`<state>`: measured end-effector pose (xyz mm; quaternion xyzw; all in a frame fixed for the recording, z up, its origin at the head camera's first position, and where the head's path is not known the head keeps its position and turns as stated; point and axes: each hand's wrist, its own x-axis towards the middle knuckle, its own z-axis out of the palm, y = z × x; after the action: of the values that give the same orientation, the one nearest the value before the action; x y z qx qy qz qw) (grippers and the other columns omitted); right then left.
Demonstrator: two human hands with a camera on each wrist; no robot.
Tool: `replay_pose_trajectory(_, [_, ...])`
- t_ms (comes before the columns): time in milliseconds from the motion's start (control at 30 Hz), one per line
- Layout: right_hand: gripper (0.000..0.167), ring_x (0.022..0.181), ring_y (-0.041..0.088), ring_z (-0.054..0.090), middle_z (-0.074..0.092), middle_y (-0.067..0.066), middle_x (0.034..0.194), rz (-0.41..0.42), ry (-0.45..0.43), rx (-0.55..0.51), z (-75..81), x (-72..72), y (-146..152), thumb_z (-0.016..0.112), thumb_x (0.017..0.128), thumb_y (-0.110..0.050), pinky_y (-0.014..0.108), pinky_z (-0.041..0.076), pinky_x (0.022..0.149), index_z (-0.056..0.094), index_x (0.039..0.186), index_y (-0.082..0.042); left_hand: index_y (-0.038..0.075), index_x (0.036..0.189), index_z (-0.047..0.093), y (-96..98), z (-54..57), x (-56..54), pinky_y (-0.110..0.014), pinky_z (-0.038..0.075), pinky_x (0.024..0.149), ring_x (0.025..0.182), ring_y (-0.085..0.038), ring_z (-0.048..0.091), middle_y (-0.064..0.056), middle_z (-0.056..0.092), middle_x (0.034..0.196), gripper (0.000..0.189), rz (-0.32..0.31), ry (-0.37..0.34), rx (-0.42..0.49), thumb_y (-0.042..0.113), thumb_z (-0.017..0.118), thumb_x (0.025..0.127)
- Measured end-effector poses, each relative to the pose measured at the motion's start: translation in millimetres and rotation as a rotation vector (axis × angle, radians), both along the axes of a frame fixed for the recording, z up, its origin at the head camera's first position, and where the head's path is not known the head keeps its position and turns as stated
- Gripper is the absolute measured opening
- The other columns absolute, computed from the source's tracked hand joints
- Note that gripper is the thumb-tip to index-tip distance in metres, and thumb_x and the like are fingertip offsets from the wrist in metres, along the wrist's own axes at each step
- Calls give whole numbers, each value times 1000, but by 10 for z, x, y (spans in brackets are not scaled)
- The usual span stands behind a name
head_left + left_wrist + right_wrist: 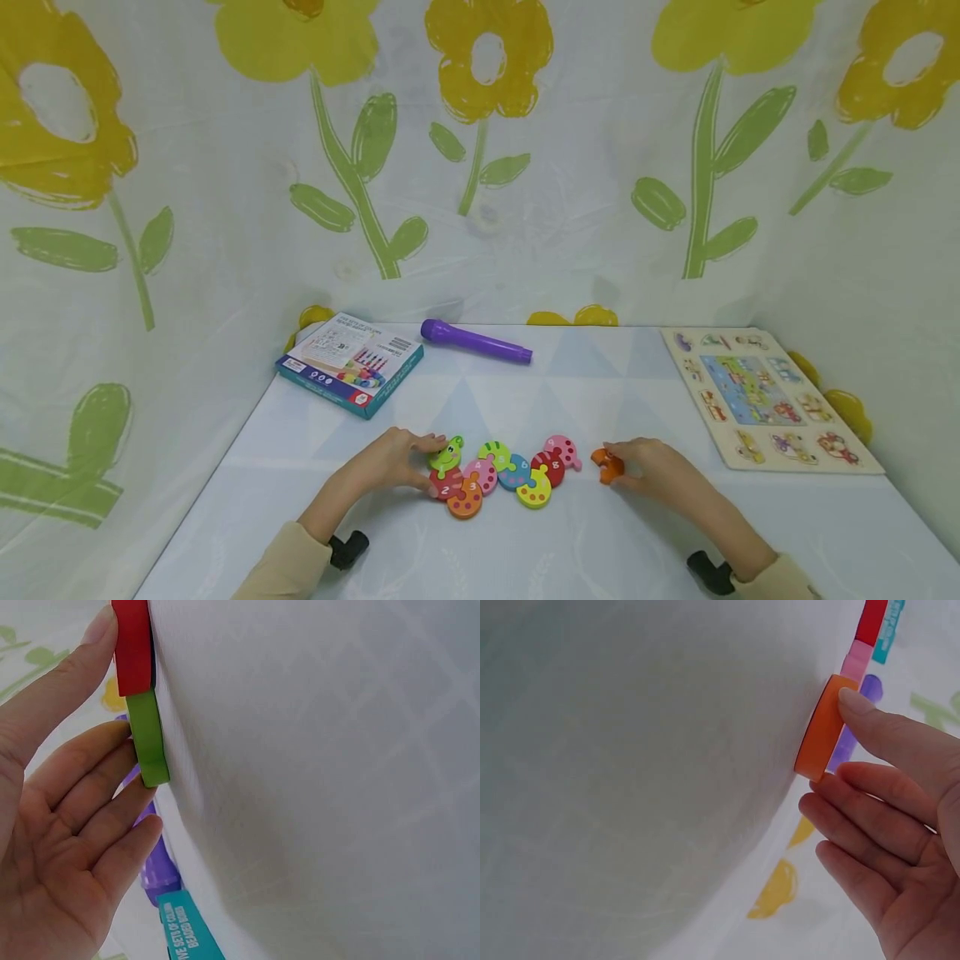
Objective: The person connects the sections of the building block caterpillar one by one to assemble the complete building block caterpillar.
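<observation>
A caterpillar puzzle of joined, numbered pieces (516, 471) lies on the table in a wavy row. At its left end are a green smiling head piece (446, 457) and a red piece marked 2 (446, 485). My left hand (390, 460) holds this end, thumb against the red piece and fingers at the green head. My right hand (651, 468) pinches an orange puzzle piece (826, 727) between thumb and fingers, low by the tabletop. A short gap parts it from the pink piece (562, 451) at the row's right end.
Behind the left hand lies a boxed toy set (352, 362). A purple toy microphone (476, 342) is at the table's back. To the right sits a wooden picture puzzle board (772, 400). Flower-printed cloth (570, 208) hangs around the table (600, 550).
</observation>
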<state>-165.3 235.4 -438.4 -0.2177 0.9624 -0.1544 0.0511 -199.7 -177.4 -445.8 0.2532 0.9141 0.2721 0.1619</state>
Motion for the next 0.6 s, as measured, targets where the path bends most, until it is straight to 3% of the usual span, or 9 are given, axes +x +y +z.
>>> replay_pose_trajectory(300, [47, 94, 23, 67, 72, 9, 105, 26, 15, 12, 13, -18, -55, 83, 75, -15, 38, 56, 82, 68, 116, 2, 18, 132, 61, 1, 6, -1, -51, 40, 103, 130, -32, 47, -4, 55, 136, 69, 11, -1, 0, 33, 86, 70])
replay_pose_trajectory(433, [47, 102, 28, 66, 70, 12, 112, 100, 8, -33, 7, -51, -6, 82, 77, -15, 41, 55, 85, 67, 117, 3, 18, 132, 60, -1, 3, -5, -51, 40, 103, 129, -32, 47, -6, 55, 136, 68, -1, -3, 4, 33, 85, 71])
replay_pose_trajectory(600, [51, 117, 33, 58, 63, 13, 126, 223, -88, -126, 33, -145, 78, 79, 79, -9, 44, 50, 92, 62, 126, 1, 18, 132, 60, 2, 7, -2, -51, 41, 103, 129, -32, 47, -7, 55, 136, 68, -6, -3, 8, 32, 86, 71])
